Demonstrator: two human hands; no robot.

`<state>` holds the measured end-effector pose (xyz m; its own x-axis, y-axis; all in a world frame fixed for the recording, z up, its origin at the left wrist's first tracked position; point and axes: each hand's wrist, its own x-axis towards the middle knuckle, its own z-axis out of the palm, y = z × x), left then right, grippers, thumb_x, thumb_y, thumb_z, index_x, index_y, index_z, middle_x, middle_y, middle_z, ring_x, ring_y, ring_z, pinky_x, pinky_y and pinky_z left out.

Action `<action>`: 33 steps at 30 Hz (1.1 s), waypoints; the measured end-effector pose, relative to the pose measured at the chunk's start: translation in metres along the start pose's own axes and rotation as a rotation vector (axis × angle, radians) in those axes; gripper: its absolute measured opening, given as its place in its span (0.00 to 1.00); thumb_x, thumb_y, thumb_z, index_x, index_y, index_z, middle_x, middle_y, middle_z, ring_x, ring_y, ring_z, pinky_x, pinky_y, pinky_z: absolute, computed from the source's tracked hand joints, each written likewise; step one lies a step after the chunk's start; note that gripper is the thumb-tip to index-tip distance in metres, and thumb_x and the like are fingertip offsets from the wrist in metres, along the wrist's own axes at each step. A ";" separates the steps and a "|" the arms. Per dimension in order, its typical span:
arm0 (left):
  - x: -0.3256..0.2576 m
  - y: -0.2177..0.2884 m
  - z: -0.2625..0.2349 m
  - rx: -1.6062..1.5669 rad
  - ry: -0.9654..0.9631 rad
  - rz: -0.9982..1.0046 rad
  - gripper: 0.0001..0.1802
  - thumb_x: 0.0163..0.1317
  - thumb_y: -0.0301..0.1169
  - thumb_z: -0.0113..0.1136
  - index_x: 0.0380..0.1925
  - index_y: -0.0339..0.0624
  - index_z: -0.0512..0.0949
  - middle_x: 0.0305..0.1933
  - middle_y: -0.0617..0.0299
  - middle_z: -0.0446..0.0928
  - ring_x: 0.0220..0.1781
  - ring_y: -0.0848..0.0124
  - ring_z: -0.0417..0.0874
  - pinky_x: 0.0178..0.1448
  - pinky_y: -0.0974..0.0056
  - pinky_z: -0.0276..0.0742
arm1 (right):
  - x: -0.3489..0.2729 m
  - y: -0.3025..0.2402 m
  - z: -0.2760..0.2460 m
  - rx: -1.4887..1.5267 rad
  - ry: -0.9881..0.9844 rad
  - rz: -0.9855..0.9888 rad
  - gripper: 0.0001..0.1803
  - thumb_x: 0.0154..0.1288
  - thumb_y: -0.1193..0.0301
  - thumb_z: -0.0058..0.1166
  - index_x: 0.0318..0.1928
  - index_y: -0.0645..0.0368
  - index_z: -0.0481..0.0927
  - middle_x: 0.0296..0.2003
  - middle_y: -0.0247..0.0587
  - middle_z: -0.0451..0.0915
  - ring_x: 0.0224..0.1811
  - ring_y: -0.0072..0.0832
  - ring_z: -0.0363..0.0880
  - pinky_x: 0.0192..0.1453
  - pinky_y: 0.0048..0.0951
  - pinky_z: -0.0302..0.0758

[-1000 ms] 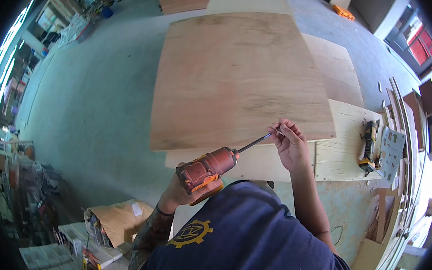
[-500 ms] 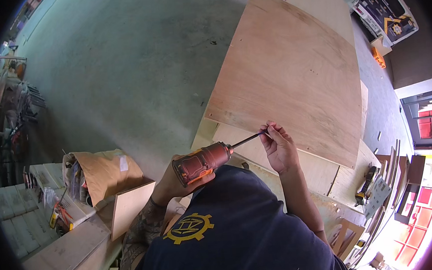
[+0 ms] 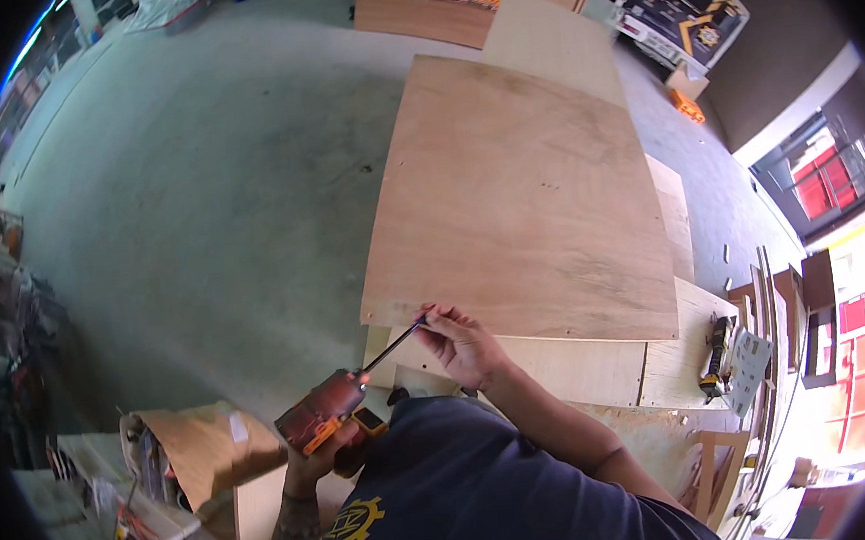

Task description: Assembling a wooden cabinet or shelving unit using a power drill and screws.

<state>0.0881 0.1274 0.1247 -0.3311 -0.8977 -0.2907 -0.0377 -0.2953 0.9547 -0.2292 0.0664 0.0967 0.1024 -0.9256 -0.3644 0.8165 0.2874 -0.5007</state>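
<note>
My left hand (image 3: 309,462) is wrapped round the grip of a red-brown and black cordless drill (image 3: 320,410) with orange trim. A long dark driver bit (image 3: 390,352) points up and to the right from its chuck. The fingers of my right hand (image 3: 466,350) are pinched together at the bit's tip; any small piece between them is too small to make out. Both hands are at the near left corner of a large plywood sheet (image 3: 517,194), my right hand over its near edge. Paler boards (image 3: 580,368) lie under the sheet.
Another cordless tool (image 3: 716,355) lies on the boards at the right, beside a pale perforated plate (image 3: 751,373). A brown paper bag (image 3: 209,451) stands at the near left, by an upright board (image 3: 259,518). A van (image 3: 680,12) is parked at the far right.
The view has shifted, so the sheet appears lower and further left. The drill and both hands appear lower and left, the bit tilted more steeply. My right fingers stay at its tip.
</note>
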 end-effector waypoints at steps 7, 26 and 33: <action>-0.009 0.020 -0.011 -0.041 0.038 0.061 0.24 0.69 0.31 0.63 0.63 0.36 0.77 0.50 0.57 0.84 0.32 0.77 0.80 0.42 0.69 0.78 | 0.000 0.004 0.020 -0.153 -0.046 0.136 0.09 0.78 0.67 0.64 0.51 0.56 0.84 0.52 0.39 0.86 0.54 0.30 0.87 0.61 0.31 0.86; 0.029 0.168 -0.040 0.529 0.022 -0.157 0.13 0.72 0.31 0.69 0.48 0.32 0.82 0.34 0.66 0.81 0.23 0.80 0.77 0.30 0.69 0.76 | 0.029 0.036 -0.065 -1.914 0.077 -1.231 0.19 0.71 0.70 0.57 0.60 0.58 0.88 0.68 0.43 0.83 0.75 0.40 0.77 0.82 0.49 0.68; 0.057 0.183 -0.034 0.616 -0.029 -0.195 0.12 0.70 0.33 0.71 0.45 0.38 0.82 0.30 0.68 0.80 0.24 0.82 0.78 0.28 0.70 0.77 | 0.027 0.037 -0.064 -1.903 0.086 -1.224 0.21 0.71 0.73 0.54 0.61 0.57 0.87 0.70 0.42 0.81 0.76 0.40 0.76 0.83 0.49 0.67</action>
<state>0.0946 0.0109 0.2801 -0.2885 -0.8350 -0.4686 -0.6312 -0.2021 0.7489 -0.2329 0.0680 0.0185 0.0776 -0.7908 0.6072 -0.8689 -0.3523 -0.3477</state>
